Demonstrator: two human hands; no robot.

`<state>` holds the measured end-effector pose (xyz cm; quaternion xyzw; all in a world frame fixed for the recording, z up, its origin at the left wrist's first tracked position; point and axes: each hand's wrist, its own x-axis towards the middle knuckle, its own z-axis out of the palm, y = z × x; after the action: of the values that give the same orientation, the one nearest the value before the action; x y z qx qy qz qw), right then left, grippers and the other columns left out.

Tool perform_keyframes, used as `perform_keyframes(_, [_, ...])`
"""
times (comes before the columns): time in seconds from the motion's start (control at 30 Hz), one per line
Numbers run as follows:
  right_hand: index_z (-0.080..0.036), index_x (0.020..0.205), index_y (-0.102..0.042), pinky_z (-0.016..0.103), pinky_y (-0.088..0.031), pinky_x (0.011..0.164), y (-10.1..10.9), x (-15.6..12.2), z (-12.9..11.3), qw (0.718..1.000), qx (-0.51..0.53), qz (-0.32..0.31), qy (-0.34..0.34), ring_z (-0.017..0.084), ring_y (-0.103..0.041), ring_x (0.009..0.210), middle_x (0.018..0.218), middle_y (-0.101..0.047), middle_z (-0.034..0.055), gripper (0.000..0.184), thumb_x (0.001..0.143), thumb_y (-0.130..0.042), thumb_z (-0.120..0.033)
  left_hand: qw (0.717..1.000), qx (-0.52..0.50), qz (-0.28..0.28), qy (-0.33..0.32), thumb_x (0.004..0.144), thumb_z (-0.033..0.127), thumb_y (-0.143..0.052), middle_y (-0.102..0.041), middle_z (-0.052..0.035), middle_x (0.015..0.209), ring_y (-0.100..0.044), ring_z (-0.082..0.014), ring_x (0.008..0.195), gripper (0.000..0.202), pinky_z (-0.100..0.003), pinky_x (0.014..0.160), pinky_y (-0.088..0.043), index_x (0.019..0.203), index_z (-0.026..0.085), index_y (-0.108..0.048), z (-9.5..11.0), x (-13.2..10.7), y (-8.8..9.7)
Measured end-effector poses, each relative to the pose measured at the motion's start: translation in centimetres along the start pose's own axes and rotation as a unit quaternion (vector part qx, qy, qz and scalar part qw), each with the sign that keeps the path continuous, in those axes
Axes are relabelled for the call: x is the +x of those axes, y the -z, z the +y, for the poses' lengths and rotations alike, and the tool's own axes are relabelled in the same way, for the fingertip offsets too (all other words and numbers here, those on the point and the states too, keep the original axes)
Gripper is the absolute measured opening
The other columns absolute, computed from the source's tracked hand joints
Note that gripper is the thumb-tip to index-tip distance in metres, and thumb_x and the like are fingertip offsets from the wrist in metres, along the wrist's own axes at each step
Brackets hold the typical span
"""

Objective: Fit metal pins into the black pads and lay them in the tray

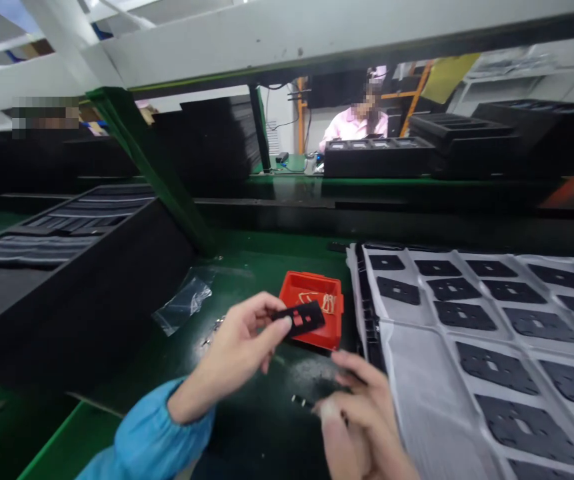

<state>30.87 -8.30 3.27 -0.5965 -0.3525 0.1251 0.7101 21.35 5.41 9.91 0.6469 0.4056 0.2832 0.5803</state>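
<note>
My left hand (247, 340) grips a small flat black plate (314, 316) between thumb and fingers. The red of the bin behind shows through cutouts in the plate. Below and to the right, my right hand (359, 400) is closed on a slim black rod (303, 401) with a pale tip pointing left; its kind is not clear. A whitish wrap covers one of that hand's digits. Under the plate stands a red bin (337, 333) with several pale loops of band (329, 303) inside.
Rows of black plates (497, 365) lie in a white-lined tray (419, 373) at right. A big black box (117, 293) with dividers stands left, near a clear plastic bag (187, 303) and small metal bits (213, 332). A green post (161, 173) rises behind; a person (354, 123) sits beyond.
</note>
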Motion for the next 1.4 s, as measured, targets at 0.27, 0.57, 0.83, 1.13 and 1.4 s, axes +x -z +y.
perform_keyframes(0.27, [-0.020,0.079,-0.071,0.034,-0.055,0.093,-2.2,1.0,-0.2,0.989,0.023,-0.050,-0.135,0.024,-0.065,0.113,0.123,-0.062,0.0123,0.024,0.095,-0.069,-0.039,0.983,-0.164,-0.006,0.079,0.095,0.048,-0.071,-0.067,-0.0006,0.065,-0.069,-0.0125,0.054,0.037,-0.019,0.054,-0.061,0.109,0.015,-0.064,-3.3,-5.1,-0.8])
perform_keyframes(0.57, [-0.023,0.082,-0.072,0.022,-0.058,0.074,-0.8,2.6,1.3,0.982,0.011,-0.187,-0.030,0.017,-0.071,0.087,0.097,-0.070,0.0063,0.014,0.095,-0.068,-0.023,0.986,-0.153,-0.015,0.059,0.096,0.037,-0.069,-0.058,-0.0043,0.100,-0.062,-0.0039,0.050,0.024,-0.012,0.041,-0.053,0.105,0.015,-0.073,-3.3,-6.2,0.2])
perform_keyframes(0.83, [-0.024,0.083,-0.069,0.018,-0.057,0.072,-1.1,2.3,0.6,0.983,0.003,-0.183,-0.009,0.014,-0.069,0.084,0.093,-0.069,0.0039,0.014,0.095,-0.066,-0.019,0.988,-0.134,-0.024,0.065,0.097,0.034,-0.067,-0.060,-0.0037,0.092,-0.060,-0.0043,0.049,0.022,-0.011,0.041,-0.052,0.107,0.016,-0.074,-3.1,-6.6,0.2])
perform_keyframes(1.13, [-0.024,0.084,-0.067,0.024,-0.051,0.076,-2.9,0.4,-1.2,0.996,0.009,-0.079,-0.041,0.016,-0.065,0.091,0.098,-0.066,0.0039,0.015,0.097,-0.062,-0.017,0.989,-0.130,-0.030,0.067,0.097,0.040,-0.068,-0.062,-0.0050,0.093,-0.062,-0.0063,0.049,0.028,-0.014,0.041,-0.055,0.108,0.015,-0.073,-2.7,-7.0,0.5])
perform_keyframes(1.4, [-0.023,0.087,-0.067,0.022,-0.050,0.078,-3.0,0.1,-1.8,0.989,-0.109,-0.080,0.060,0.010,-0.067,0.083,0.099,-0.067,0.0004,0.015,0.098,-0.061,-0.016,0.993,-0.106,0.038,0.038,0.102,0.045,-0.060,-0.060,-0.0012,0.082,-0.056,-0.0024,0.043,0.035,-0.008,0.038,-0.044,0.089,0.015,-0.073,-2.4,-7.1,-0.2])
